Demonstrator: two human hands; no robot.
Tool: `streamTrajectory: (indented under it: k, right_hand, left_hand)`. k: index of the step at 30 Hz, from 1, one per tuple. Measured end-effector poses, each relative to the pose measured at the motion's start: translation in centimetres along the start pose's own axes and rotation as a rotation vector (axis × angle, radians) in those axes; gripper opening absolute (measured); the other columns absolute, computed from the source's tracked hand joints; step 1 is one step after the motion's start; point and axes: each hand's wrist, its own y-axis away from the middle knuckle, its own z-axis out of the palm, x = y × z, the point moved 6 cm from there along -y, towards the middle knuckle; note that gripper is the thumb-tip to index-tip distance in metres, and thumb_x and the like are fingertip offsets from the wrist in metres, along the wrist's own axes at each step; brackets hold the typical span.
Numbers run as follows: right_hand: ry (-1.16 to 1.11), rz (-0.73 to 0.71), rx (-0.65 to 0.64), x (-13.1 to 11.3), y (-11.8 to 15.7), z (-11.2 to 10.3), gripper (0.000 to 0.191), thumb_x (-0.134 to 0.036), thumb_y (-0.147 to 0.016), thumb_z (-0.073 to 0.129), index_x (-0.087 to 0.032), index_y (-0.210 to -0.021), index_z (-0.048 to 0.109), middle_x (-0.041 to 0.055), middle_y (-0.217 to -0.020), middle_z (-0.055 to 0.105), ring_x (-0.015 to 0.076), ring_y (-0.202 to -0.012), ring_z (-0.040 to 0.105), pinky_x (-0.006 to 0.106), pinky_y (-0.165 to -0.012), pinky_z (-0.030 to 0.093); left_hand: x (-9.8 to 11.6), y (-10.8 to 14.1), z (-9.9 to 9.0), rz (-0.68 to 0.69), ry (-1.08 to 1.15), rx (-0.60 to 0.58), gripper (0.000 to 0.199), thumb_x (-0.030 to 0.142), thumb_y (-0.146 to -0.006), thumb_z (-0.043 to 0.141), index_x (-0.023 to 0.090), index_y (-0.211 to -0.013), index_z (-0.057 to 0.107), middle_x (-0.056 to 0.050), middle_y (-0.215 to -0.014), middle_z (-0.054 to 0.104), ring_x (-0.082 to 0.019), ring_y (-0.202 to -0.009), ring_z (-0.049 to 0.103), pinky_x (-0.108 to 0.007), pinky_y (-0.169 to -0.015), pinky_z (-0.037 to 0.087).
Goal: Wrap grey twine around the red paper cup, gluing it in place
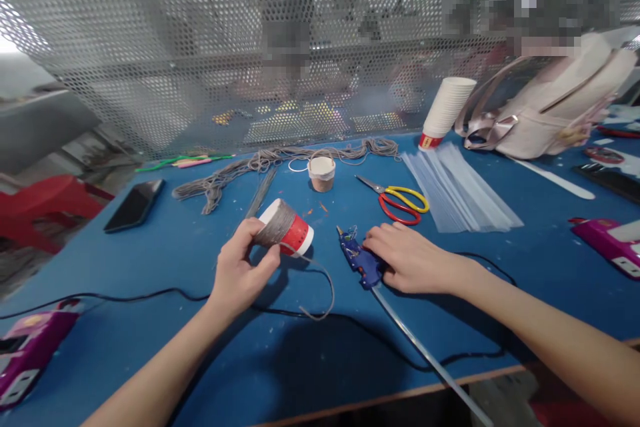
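My left hand point(245, 270) pinches a paper cup point(285, 227) between thumb and fingers. The cup lies tilted on its side, red and white, partly wrapped in grey yarn. A loose yarn tail point(330, 287) curls from it over the table. Low on the table, a blue hot glue gun point(360, 259) points away from me, with a long clear glue stick point(425, 350) out of its back. My right hand point(403, 257) is closed at the gun's handle side; the palm hides the handle. Beyond the hands stands a small cup point(321, 173) with a white rim.
Scissors point(395, 200) with red and yellow handles lie near clear plastic strips point(457, 193). Grey yarn point(260, 160) stretches along the back, beside stacked paper cups point(445, 113). A phone point(135, 205) rests at left. A black cord point(165, 292) crosses the blue table point(320, 360) before a perforated metal screen point(210, 80).
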Motion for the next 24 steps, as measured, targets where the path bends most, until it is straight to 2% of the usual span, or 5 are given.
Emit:
streamTrajectory:
  k: [4,10,15,19,24]
  right_hand:
    - [-0.269,0.005,0.122,-1.1,-0.2,-2.0,0.041,-0.01,-0.071,0.052,-0.014,-0.112,0.059,0.0138,-0.119,0.058,0.0256,-0.105,0.055,0.042,-0.09,0.043]
    - [-1.358,0.313,0.295,-3.7,-3.9,-0.6,0.043,-0.009,-0.067,0.061,-0.018,-0.108,0.051,0.0103,-0.119,0.059,0.02,-0.112,0.058,0.038,-0.098,0.045]
    - [-1.894,0.35,0.214,-6.8,-6.1,0.7,0.045,-0.009,-0.058,0.068,-0.017,-0.099,0.051,0.0057,-0.098,0.064,0.0121,-0.075,0.064,0.025,-0.067,0.051]
    - [-1.744,0.437,0.229,-6.5,-5.3,0.5,0.044,-0.013,-0.061,0.068,-0.018,-0.099,0.046,0.0011,-0.09,0.06,0.0041,-0.05,0.048,0.019,-0.045,0.035]
    - [-0.884,0.26,0.414,-5.5,-4.2,-1.8,0.015,-0.019,-0.077,0.061,-0.019,-0.088,0.052,-0.0048,-0.067,0.054,0.0096,-0.057,0.046,0.023,-0.055,0.035]
  left_hand:
    - [0.6,0.3,-0.1,0.106,-0.043,0.011,0.01,0.02,-0.073,0.057,0.022,-0.081,0.052,0.001,-0.073,0.053,-0.015,-0.065,0.05,-0.029,-0.06,0.043]
    - [3.8,0.8,-0.4,0.383,-0.215,0.123,0.022,0.011,-0.067,0.061,0.023,-0.083,0.052,0.0,-0.073,0.055,-0.016,-0.066,0.051,-0.03,-0.061,0.041]
    - [4.7,0.9,-0.4,0.457,-0.385,0.171,0.019,0.013,-0.066,0.061,0.024,-0.077,0.05,0.0,-0.068,0.057,-0.018,-0.064,0.054,-0.032,-0.059,0.042]
    - [4.7,0.8,-0.2,0.479,-0.438,0.173,0.02,0.011,-0.068,0.061,0.024,-0.079,0.05,0.0,-0.069,0.057,-0.018,-0.065,0.053,-0.032,-0.061,0.042]
    - [4.3,0.8,0.3,0.343,-0.35,0.084,0.013,0.013,-0.074,0.056,0.022,-0.079,0.049,0.002,-0.067,0.051,-0.015,-0.061,0.047,-0.026,-0.058,0.04]
